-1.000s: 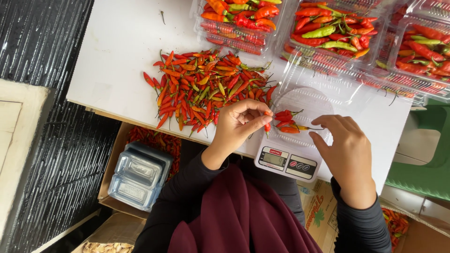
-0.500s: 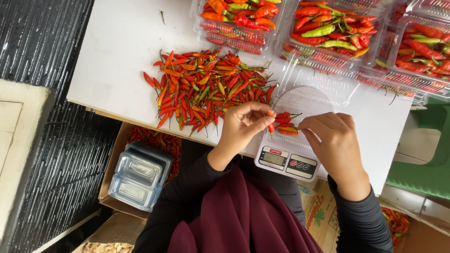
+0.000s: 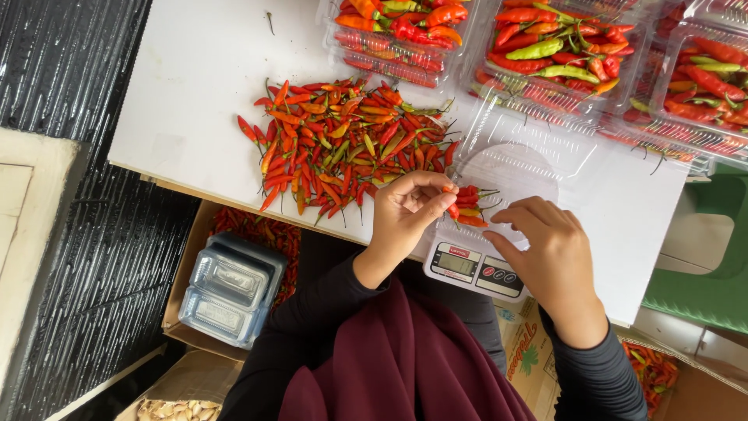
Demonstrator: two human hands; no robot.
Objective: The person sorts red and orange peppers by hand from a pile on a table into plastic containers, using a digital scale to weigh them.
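Chillies (image 3: 470, 205) pinched by left hand (image 3: 405, 214), clear trays (image 3: 545, 93) behind scale (image 3: 475, 269)

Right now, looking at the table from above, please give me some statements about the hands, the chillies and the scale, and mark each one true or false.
1. The left hand pinches a red chilli over the scale. True.
2. The right hand grips a knife. False: it holds nothing visible.
3. The loose chilli pile lies on the white table. True.
4. The clear trays at the far edge are empty. False: they hold chillies.
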